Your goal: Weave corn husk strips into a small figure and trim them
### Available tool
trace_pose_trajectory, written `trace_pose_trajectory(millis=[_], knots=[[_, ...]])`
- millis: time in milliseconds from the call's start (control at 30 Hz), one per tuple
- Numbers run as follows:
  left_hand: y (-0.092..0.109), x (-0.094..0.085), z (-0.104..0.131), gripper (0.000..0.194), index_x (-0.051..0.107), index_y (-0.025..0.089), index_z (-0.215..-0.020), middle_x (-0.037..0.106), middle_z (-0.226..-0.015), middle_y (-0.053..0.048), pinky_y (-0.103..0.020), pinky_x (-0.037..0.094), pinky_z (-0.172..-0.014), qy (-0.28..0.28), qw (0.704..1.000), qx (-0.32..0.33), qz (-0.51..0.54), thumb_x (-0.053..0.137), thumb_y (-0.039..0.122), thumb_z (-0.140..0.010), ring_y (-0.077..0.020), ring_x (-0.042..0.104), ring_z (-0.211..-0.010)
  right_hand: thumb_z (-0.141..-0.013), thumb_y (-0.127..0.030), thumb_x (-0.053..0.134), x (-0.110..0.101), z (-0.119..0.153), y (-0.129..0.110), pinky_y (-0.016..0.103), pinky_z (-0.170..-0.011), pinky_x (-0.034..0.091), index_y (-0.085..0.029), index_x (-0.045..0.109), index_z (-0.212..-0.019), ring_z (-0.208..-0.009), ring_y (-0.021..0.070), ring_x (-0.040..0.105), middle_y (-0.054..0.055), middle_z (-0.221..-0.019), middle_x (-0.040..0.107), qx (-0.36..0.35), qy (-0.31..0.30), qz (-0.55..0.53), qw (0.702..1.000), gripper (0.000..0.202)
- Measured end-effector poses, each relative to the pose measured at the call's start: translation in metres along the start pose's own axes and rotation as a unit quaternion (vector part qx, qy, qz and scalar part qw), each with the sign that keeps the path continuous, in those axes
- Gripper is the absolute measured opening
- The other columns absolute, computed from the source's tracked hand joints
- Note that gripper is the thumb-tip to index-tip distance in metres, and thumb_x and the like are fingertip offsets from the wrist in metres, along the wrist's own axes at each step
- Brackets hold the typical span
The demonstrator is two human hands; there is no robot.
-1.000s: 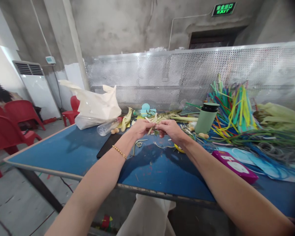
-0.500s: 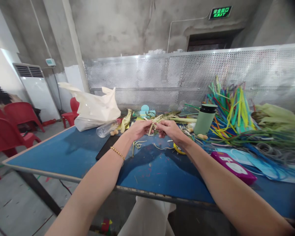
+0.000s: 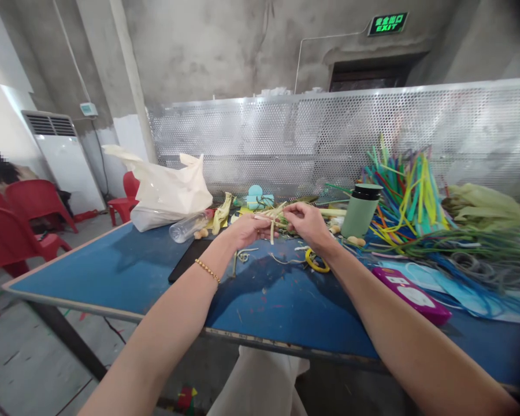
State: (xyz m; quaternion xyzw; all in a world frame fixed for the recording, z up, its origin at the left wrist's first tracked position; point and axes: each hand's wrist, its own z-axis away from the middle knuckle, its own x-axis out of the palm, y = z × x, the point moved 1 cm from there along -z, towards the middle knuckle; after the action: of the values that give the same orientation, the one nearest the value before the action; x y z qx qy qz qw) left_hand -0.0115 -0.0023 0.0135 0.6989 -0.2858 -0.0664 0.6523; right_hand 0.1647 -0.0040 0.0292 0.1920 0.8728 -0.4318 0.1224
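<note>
Pale green-yellow plant strips (image 3: 272,231), crossing one another, are pinched in the fingers of my left hand (image 3: 246,231). One strip end hangs down below the fingers. My right hand (image 3: 307,224) is closed in a pinch at the right side of the strips, a little higher than my left. Its fingertips seem to grip a strip end, though the contact is small and partly hidden. Just below the right wrist lies a yellow ring-shaped roll (image 3: 316,261). Thin cut scraps (image 3: 244,254) rest on the blue table under my hands.
A white plastic bag (image 3: 169,193) and a clear bottle (image 3: 191,225) are on the left. To the right stand a green jar (image 3: 362,211), coloured strips (image 3: 420,193), dry husks (image 3: 487,202) and a purple box (image 3: 411,294). A black flat item (image 3: 190,260) lies beside my left forearm.
My right hand has shifted slightly right and up, away from my left hand. More of the crossed strips shows between them. My left hand has turned a little, palm more upward.
</note>
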Motion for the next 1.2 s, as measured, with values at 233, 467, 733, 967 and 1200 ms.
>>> trace_pose_trajectory(millis=[233,467,733,967,1200], knots=[[-0.0035,0.002,0.0033,0.01,0.071,0.007,-0.083,0.07,-0.077,-0.01,-0.037,0.052,-0.081,-0.049,0.998,-0.004,-0.04,0.075,0.01,-0.074,-0.0181,0.069,-0.073,-0.071,-0.04,0.067,-0.0003,-0.0003,-0.0017,0.027,-0.06,0.043,-0.016,0.064,-0.067,-0.06,0.013,0.051,0.001,-0.064,0.062,-0.027,-0.051,-0.049,0.997,0.025],[-0.0006,0.0024,0.0039,0.01,0.07,0.006,-0.082,0.071,-0.076,-0.011,-0.033,0.052,-0.069,-0.026,0.999,0.0,-0.023,0.074,0.012,-0.075,-0.0163,0.066,-0.064,-0.078,-0.045,0.061,-0.0059,-0.0019,-0.0033,0.025,-0.046,0.03,-0.016,0.067,-0.073,-0.049,0.01,0.041,0.002,-0.065,0.062,0.027,0.016,-0.043,0.999,0.031],[-0.0001,-0.0031,-0.002,0.01,0.071,0.007,-0.081,0.069,-0.075,-0.008,-0.023,0.041,-0.053,0.033,0.999,0.006,0.002,0.075,0.011,-0.073,-0.0081,0.056,-0.054,-0.081,-0.052,0.062,-0.0036,0.0018,-0.003,0.025,-0.047,0.032,-0.015,0.069,-0.076,-0.046,0.0108,0.043,-0.001,-0.053,0.055,-0.018,-0.101,0.005,0.995,0.037],[0.0017,0.0035,0.0028,0.011,0.068,0.006,-0.068,0.065,-0.065,-0.006,-0.022,0.028,-0.045,0.04,0.998,-0.004,-0.055,0.076,0.012,-0.072,-0.0044,0.045,-0.046,-0.078,-0.035,0.061,-0.0035,-0.0026,0.0014,0.026,-0.056,0.035,-0.016,0.066,-0.069,-0.058,0.0135,0.047,0.001,-0.06,0.057,-0.081,-0.079,0.085,0.99,0.022],[0.0023,0.0003,-0.0011,0.003,0.067,0.006,-0.073,0.068,-0.07,-0.008,-0.02,0.034,-0.045,0.089,0.996,0.009,0.009,0.069,0.006,-0.075,-0.0057,0.05,-0.049,-0.083,-0.024,0.06,-0.0043,0.002,-0.0078,0.031,-0.072,0.042,-0.018,0.073,-0.091,-0.074,0.0172,0.054,0.007,-0.086,0.063,-0.199,-0.024,0.151,0.968,0.017]])
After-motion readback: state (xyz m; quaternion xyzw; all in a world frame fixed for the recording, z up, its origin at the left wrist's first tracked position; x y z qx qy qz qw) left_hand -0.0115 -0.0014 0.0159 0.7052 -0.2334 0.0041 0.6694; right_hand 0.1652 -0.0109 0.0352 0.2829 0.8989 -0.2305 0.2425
